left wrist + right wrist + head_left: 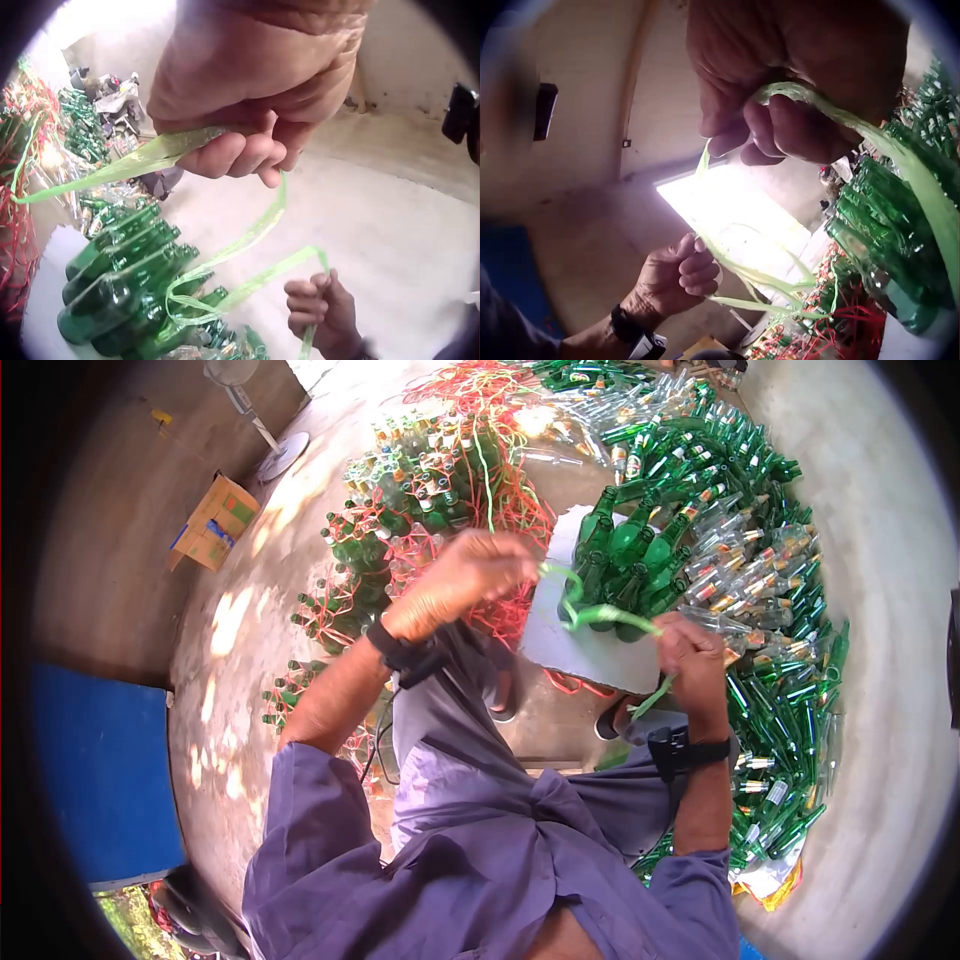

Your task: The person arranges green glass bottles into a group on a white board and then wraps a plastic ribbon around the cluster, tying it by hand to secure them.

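Note:
A light green plastic strip (pixel 612 614) stretches between my two hands in a loose loop. Its left part is gripped by my left hand (pixel 478 572), whose fingers curl round it in the left wrist view. My right hand (pixel 692 656) pinches the other part, and a tail hangs below it. Just beyond and under the strip, several green glass bottles (pixel 630 550) stand bunched together on a white board (pixel 545 628). In the left wrist view, the strip's loop overlaps the bunched bottles (pixel 112 300).
Bundled bottles (pixel 430 470) tied with red strips stand on the left. A tangle of red strips (pixel 515 600) lies beside the board. Loose green and clear bottles (pixel 740 560) pile against the right wall. A cardboard box (pixel 218 522) and a white fan (pixel 285 456) stand farther left.

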A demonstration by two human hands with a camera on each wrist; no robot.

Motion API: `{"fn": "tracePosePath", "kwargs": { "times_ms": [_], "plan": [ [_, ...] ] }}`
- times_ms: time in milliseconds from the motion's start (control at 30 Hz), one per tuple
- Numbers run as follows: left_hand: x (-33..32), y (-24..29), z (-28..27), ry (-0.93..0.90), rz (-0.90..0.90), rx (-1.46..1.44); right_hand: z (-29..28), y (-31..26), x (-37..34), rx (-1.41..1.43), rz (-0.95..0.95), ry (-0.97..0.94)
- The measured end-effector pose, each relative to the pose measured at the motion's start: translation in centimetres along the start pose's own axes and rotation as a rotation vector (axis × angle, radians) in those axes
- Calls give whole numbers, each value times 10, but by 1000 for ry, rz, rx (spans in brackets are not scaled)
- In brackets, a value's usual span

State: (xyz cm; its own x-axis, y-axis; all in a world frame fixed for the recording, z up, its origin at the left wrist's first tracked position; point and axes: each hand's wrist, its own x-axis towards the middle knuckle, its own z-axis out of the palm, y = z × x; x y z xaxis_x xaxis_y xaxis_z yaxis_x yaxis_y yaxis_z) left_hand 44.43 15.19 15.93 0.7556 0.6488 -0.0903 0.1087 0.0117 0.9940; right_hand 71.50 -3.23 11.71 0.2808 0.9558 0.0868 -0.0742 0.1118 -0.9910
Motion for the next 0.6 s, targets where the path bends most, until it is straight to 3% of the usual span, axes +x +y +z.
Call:
{"fn": "tracePosePath", "kwargs": {
  "times_ms": [33, 100, 233, 300, 400, 500, 600],
  "plan": [
    [-1, -11, 8, -30, 1, 45, 11, 3, 1, 1, 2, -3],
    [-8, -24, 29, -80, -20, 74, 31, 15, 3, -137, -218, -191],
    [-16, -56, 54, -207, 161, 259, 57, 35, 1, -187, -249, -380],
    [-19, -60, 58, -250, 208, 386, 64, 35, -7, -114, 363, -504],
    [-21, -56, 52, -356, 31, 396, 65, 44, -13, 11, 406, -548],
    [-5, -71, 28, -390, 98, 355, 62, 43, -16, 29, 391, -651],
    [27, -59, -6, -199, -139, 149, 62, 46, -18, 92, 419, -728]
  ]
}}
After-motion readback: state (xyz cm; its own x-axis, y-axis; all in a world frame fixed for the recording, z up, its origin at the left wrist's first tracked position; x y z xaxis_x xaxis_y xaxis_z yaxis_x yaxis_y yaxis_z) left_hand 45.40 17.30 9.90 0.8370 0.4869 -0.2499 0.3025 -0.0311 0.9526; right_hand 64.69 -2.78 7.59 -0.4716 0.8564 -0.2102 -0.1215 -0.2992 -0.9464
